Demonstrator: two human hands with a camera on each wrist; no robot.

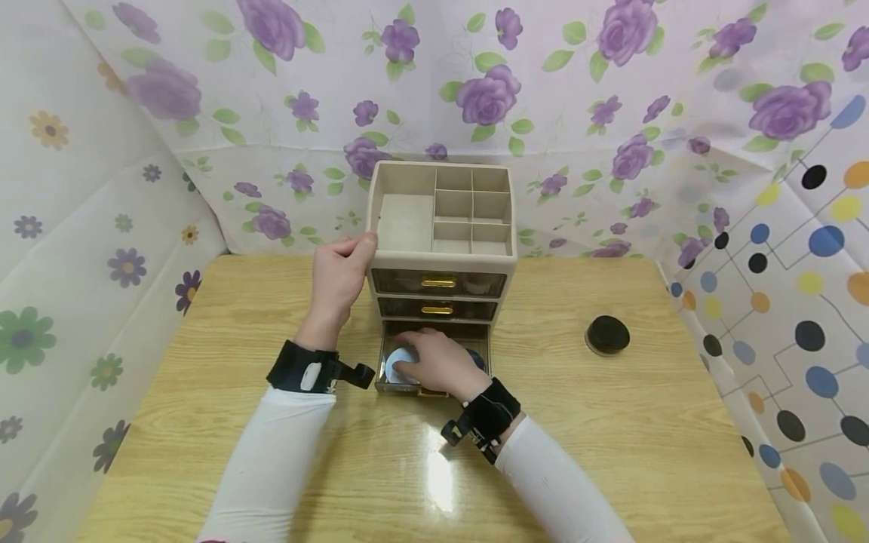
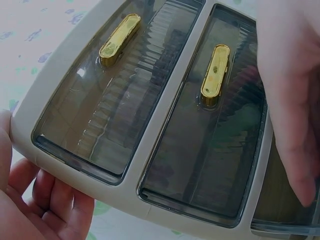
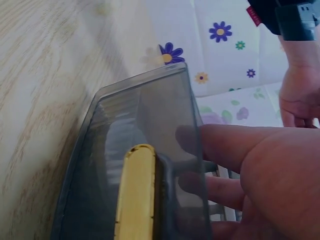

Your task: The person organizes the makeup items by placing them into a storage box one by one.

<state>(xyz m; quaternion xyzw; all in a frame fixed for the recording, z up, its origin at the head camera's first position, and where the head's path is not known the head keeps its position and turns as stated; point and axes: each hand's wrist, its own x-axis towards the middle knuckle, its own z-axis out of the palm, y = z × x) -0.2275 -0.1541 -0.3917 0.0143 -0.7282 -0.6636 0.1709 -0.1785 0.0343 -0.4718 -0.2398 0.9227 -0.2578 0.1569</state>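
A beige desktop drawer organizer (image 1: 444, 262) has its transparent bottom drawer (image 1: 388, 387) pulled out. My left hand (image 1: 342, 277) grips the organizer's upper left side, thumb at the top rim; in the left wrist view its fingers (image 2: 70, 205) curl behind the edge. My right hand (image 1: 441, 360) reaches over the front into the bottom drawer. Its thumb overlaps a light blue round item (image 1: 394, 368) at the drawer's left end. In the right wrist view, the thumb and a finger stand apart behind the clear drawer front (image 3: 150, 110). A dark round item (image 1: 477, 359) shows at the drawer's right end.
Two upper drawers with gold handles (image 1: 437, 282) are closed. Divided compartments (image 1: 473, 205) make up the organizer's top. To the right, a black round lidded item (image 1: 607, 335) lies on the wooden table (image 1: 563, 422). Patterned cloth (image 1: 434, 83) hangs behind and on both sides.
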